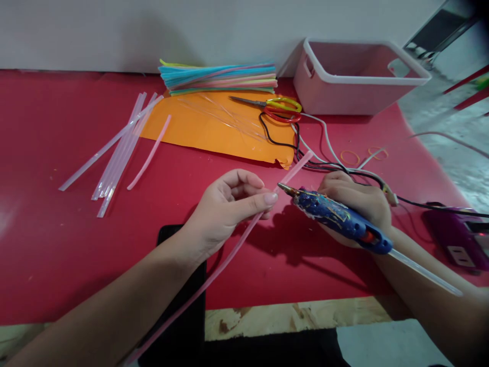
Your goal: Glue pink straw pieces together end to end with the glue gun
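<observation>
Slab point(191, 326): black, flat, nearer the body than the left fingers point(242, 178), under the forearm point(126, 290).
Pink strip point(229, 259): runs from below the left fingers, up between them, out past the tips.
Left hand point(229, 209): thumb and fingers pinched on the strip.
Right hand point(359, 201): fingers wrapped around the glue gun point(336, 216).
Nozzle point(287, 189): at the strip, just right of the left fingertips; contact cannot be determined.
Translucent sticks point(124, 148): well left of the left fingers.
Scissors point(263, 103): beyond both hands' fingers, partly on an orange sheet point(214, 132).
Pink box point(336, 97): beyond the right fingers.
</observation>
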The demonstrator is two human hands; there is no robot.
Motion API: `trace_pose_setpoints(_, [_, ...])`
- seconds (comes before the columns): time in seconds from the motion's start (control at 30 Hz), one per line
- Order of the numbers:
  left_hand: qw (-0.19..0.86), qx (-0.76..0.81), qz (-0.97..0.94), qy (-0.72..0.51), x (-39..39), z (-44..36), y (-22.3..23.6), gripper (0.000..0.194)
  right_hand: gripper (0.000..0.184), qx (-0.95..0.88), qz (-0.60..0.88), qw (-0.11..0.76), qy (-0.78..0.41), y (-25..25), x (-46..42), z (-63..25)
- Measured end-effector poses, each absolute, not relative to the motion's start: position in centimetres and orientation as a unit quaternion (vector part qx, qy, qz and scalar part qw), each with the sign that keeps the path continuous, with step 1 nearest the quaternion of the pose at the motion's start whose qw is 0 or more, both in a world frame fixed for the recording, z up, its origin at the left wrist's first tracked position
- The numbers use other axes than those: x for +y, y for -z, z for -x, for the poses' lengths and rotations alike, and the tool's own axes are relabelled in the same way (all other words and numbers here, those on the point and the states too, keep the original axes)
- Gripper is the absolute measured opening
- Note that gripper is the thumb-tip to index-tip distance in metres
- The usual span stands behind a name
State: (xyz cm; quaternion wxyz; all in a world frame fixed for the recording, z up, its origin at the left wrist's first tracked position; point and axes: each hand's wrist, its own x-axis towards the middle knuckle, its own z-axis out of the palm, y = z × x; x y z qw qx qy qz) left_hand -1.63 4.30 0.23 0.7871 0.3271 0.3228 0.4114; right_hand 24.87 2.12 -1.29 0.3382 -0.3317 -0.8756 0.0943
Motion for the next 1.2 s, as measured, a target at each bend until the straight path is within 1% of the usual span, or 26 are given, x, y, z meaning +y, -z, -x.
trace_pose_setpoints(0.37, [0.765,0.348,-0.345,-0.417,4.25,1.67,-0.44,0.033,0.007,-0.874,0.333,0.343,-0.087,1.36,2.26,-25.01])
trace_pose_setpoints(0.57, [0.767,0.341,-0.346,-0.419,4.32,1.69,-0.30,0.032,0.004,-0.879,0.325,0.338,-0.082,1.11,2.33,-24.79])
trace_pose_setpoints(0.7, [0.768,0.336,-0.341,-0.425,4.35,1.68,-0.28,0.034,0.010,-0.878,0.326,0.345,-0.063,1.12,2.43,-24.82])
trace_pose_setpoints(0.83, [0.767,0.338,-0.347,-0.420,4.33,1.73,-0.23,0.031,0.007,-0.880,0.323,0.339,-0.079,1.31,2.41,-24.88])
trace_pose_setpoints(1.07, [0.765,0.337,-0.347,-0.425,4.35,1.73,-0.36,0.032,0.013,-0.873,0.332,0.350,-0.072,1.21,2.34,-24.76])
trace_pose_setpoints(1.2, [0.761,0.342,-0.350,-0.425,4.37,1.78,-0.32,0.031,0.011,-0.875,0.332,0.344,-0.078,1.27,2.23,-24.81])
